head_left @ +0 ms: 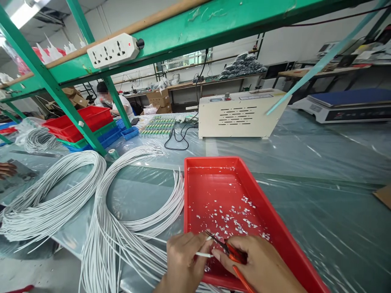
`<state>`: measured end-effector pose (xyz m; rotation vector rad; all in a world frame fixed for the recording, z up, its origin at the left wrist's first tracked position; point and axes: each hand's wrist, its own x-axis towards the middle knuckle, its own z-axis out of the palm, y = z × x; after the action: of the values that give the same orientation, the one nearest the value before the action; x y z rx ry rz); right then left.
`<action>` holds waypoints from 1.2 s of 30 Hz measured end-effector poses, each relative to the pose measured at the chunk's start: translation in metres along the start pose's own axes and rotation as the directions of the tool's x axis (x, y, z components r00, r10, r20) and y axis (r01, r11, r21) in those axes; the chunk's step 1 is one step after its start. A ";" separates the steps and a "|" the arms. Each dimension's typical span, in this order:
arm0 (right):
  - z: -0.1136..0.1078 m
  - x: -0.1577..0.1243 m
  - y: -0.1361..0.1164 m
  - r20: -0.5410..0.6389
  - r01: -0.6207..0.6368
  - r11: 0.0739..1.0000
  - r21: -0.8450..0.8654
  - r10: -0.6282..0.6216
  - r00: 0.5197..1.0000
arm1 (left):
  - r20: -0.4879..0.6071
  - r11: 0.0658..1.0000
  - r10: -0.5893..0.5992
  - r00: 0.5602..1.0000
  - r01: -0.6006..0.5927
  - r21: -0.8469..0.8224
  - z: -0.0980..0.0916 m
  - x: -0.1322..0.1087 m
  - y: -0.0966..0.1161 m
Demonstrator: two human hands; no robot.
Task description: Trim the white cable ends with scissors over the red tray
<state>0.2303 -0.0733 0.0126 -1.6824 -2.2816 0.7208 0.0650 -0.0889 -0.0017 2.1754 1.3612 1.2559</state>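
Observation:
My left hand (185,258) pinches a white cable (204,255) whose end sticks out to the right of the fingers. Orange-handled cutters (234,256) are in my right hand (262,260), their dark jaws pointing left towards my left fingertips. Whether the jaws touch the cable I cannot tell. Both hands are over the near part of a red tray (259,189), where small white scraps (226,217) lie scattered. To the left, a large looped bundle of white cables (104,219) spreads across the table, with strands running towards my left hand.
A second cable coil (61,195) lies farther left. Behind the tray stands a beige machine (238,116), with a scale (351,106) to its right. Stacked bins (81,122) and a green frame (171,42) carrying a power strip (113,51) are nearby. Another person's hand (7,169) shows at left.

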 end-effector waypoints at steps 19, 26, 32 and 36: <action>-0.011 0.016 -0.012 -0.201 0.140 0.810 0.569 -0.028 0.979 | 0.005 0.885 -0.361 0.933 0.344 -0.312 -0.006 0.003 0.014; -0.014 0.016 -0.020 -0.615 0.600 0.799 0.046 -0.450 0.647 | 0.390 0.504 -0.539 0.747 0.657 -0.561 -0.017 0.010 0.013; 0.007 0.004 -0.022 -0.477 0.640 0.602 -0.477 -0.789 0.387 | 0.468 0.186 -0.646 0.603 0.719 -0.670 -0.014 0.011 -0.005; 0.016 0.001 -0.014 -0.524 0.636 0.771 -0.026 -0.552 0.649 | 0.394 0.185 -0.642 0.658 0.631 -0.754 -0.014 0.008 -0.008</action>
<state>0.2112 -0.0796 0.0057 -0.7935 -2.1027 0.2487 0.0500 -0.0811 0.0056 0.7118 1.0517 1.1571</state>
